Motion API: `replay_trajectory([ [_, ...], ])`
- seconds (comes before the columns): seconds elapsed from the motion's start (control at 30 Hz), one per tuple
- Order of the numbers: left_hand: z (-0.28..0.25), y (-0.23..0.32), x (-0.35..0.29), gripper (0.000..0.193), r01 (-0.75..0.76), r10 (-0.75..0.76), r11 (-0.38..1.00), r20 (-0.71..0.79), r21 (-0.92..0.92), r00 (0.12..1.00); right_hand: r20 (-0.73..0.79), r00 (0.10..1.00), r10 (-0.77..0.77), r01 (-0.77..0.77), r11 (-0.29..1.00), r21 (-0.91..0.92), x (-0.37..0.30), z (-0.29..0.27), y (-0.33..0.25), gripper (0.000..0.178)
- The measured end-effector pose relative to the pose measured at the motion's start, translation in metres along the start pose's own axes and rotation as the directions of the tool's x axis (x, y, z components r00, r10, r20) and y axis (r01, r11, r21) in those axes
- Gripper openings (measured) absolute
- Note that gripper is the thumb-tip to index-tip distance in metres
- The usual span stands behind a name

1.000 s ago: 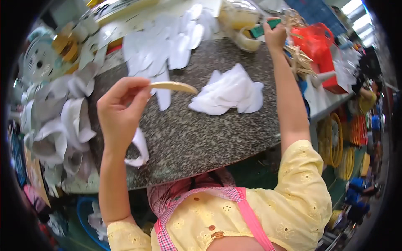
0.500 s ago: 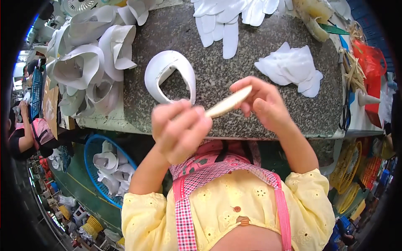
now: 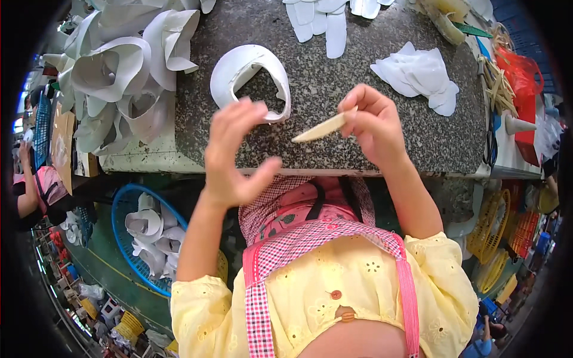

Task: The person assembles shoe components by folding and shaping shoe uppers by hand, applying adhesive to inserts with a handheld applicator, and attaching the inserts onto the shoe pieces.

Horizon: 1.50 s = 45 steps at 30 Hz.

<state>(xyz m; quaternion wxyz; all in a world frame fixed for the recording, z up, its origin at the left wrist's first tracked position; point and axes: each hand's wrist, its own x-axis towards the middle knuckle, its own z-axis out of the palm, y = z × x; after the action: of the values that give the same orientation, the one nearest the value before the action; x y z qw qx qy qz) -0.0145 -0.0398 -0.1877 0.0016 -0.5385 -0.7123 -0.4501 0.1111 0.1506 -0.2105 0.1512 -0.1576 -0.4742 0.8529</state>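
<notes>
My right hand (image 3: 376, 125) pinches one end of a flat, cream-coloured pointed piece (image 3: 322, 128) between thumb and fingers; its tip points left over the speckled stone tabletop (image 3: 334, 77). What the piece is made of I cannot tell. My left hand (image 3: 236, 155) is open and holds nothing, its thumb spread from the fingers. Just beyond its fingertips lies a white, curved shoe-upper-like piece (image 3: 230, 71), forming a ring with an opening in the middle. A fanned pile of thin white oval pieces (image 3: 421, 77) lies beyond my right hand.
Many similar white curved pieces (image 3: 110, 65) are heaped at the left. More white oval pieces (image 3: 322, 24) lie at the far edge. On the right are a bundle of sticks (image 3: 498, 89), a red plastic bag (image 3: 519, 74) and a grey cone (image 3: 519, 125). A blue basket (image 3: 122, 238) stands below left.
My left hand has let go of the cream piece and opened, moving left from it. My right hand now holds the piece alone. The whole view has shifted slightly.
</notes>
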Motion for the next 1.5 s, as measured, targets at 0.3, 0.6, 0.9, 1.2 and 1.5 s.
replay_trajectory([
  [0.3, 0.005, -0.005, 0.034, 0.016, 0.323, -0.273, 0.941, 0.34, -0.1, 0.9, 0.149, 0.986, -0.073, 0.095, 0.985, -0.147, 0.009, 0.003, -0.012, 0.018],
  [0.6, -0.028, -0.008, 0.049, 0.091, 0.542, -0.231, 0.664, 0.548, -0.516, 0.804, 0.368, 0.901, -0.228, 0.255, 0.967, -0.026, 0.024, 0.036, -0.038, 0.022],
  [0.9, -0.035, 0.001, 0.051, 0.069, 0.604, -0.34, 0.382, 0.502, -0.699, 0.795, 0.403, 0.865, -0.299, 0.317, 0.948, 0.022, 0.023, 0.043, -0.052, 0.022],
  [1.2, -0.013, 0.009, 0.055, 0.042, -0.122, 0.12, 0.936, 0.027, 0.331, 0.992, 0.013, 0.899, -0.437, 0.374, 0.754, -0.54, 0.068, -0.063, -0.063, 0.009],
  [1.5, 0.029, -0.008, 0.055, 0.059, 0.271, -0.295, 0.936, 0.082, 0.224, 0.952, 0.219, 0.967, -0.13, 0.217, -0.03, -0.976, 0.119, -0.114, -0.067, 0.01],
])
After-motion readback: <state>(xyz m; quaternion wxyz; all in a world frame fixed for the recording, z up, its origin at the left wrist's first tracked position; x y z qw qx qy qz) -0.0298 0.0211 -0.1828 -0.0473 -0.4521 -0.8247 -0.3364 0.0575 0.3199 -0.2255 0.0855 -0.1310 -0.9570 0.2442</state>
